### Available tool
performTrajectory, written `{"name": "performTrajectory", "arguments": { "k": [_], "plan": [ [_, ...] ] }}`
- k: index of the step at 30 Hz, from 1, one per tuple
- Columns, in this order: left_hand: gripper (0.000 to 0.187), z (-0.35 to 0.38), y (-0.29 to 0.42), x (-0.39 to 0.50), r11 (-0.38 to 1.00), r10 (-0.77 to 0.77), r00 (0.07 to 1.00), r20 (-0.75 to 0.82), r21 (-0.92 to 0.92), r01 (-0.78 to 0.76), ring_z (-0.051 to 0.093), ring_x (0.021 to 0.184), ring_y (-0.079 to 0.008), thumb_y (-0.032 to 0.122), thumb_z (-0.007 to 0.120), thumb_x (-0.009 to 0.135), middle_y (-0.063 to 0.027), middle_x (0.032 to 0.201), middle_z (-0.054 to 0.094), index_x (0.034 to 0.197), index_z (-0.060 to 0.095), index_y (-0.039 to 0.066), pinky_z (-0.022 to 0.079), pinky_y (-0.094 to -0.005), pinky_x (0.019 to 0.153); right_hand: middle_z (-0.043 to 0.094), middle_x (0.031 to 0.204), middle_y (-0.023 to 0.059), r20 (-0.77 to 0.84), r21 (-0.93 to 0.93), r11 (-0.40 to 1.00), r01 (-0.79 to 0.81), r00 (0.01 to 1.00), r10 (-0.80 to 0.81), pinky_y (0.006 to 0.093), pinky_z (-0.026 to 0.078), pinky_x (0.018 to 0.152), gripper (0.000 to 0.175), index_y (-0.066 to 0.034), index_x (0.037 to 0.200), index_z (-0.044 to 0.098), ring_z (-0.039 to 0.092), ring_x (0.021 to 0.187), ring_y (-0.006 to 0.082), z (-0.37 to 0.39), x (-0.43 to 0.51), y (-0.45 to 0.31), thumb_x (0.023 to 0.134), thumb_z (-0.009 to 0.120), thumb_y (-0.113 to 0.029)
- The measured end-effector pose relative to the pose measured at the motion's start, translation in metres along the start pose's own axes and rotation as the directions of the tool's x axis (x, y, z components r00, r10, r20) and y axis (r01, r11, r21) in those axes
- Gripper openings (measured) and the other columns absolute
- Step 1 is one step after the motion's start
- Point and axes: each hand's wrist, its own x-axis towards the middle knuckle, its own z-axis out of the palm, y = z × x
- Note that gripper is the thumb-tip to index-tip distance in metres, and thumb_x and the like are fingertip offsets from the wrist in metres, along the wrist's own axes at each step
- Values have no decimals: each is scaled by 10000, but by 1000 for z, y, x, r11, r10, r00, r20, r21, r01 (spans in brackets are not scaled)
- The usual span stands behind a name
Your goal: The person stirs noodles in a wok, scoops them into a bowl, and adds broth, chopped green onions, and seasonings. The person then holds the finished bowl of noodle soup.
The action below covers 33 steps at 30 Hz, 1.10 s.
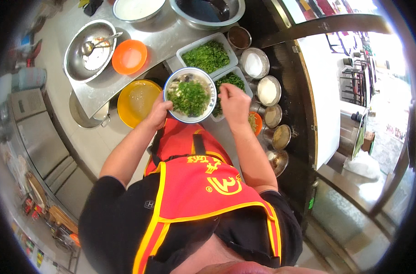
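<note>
My left hand [159, 111] grips the rim of a white bowl with a blue edge [213, 89], thumb over the near side. Chopped green herbs [190, 97] lie heaped on pale food in broth inside it. Just right of the bowl is my right hand [232, 101], its fingertips drawn together above a plastic tub of darker chopped greens [246, 85]; whether a pinch is between them cannot be seen. Behind the bowl, a larger tub [234, 59] holds bright chopped greens. An orange bowl of pale strips [258, 124] is partly hidden by my right wrist.
Metal containers of powders [268, 90] line the right side. A yellow basin [125, 118] stands left of the bowl. The steel table [101, 89] carries an orange bowl [143, 51], a steel basin with a ladle [68, 58] and other large bowls. A dark ledge [302, 113] borders the right.
</note>
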Motion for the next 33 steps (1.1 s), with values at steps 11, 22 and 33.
{"name": "performTrajectory", "arguments": {
  "k": [11,22,33],
  "plan": [
    [716,4,-6,13,977,-209,975,70,65,205,698,1090,-299,30,488,748,-143,1275,646,1463,453,24,631,-424,848,739,943,146,-151,90,950,301,946,-285,428,588,719,110,-86,900,743,719,823,345,-10,-57,0,842,652,-64],
    [658,54,-42,7,954,-297,950,99,72,290,668,1127,-337,1,514,730,-175,1268,646,1385,500,-57,555,-466,1022,769,1101,148,126,-604,569,-558,638,760,453,591,894,235,-98,1035,790,733,1049,346,-79,-89,167,876,708,-250],
    [725,61,-40,4,963,-254,958,130,122,239,650,1109,-288,-24,477,735,-156,1278,623,1459,453,-21,558,-415,959,763,1099,156,235,-570,658,-492,670,704,471,566,898,320,-121,1084,797,726,1031,342,-77,-84,188,838,754,-321]
  ]
}}
